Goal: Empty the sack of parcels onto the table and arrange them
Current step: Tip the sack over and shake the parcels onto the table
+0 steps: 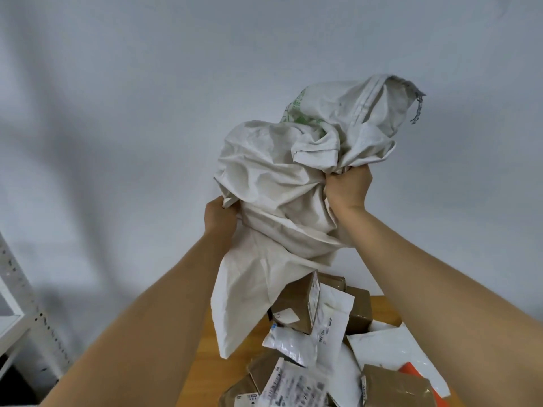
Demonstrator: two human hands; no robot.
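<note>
A limp white woven sack (282,183) with green print hangs high above the table, crumpled and upside down. My left hand (219,218) grips its fabric at the left side. My right hand (349,188) clutches a bunched fold higher up on the right. Below the sack's hanging end lies a heap of parcels (317,333) on the wooden table (205,356): brown taped cardboard boxes (293,304), white plastic mailers (390,351) and labelled packets. The sack's end hangs just above the heap's left side.
A plain grey-white wall fills the background. A white metal shelving frame (17,306) stands at the lower left, beside the table. An orange item (411,370) peeks out under a mailer at the right of the heap.
</note>
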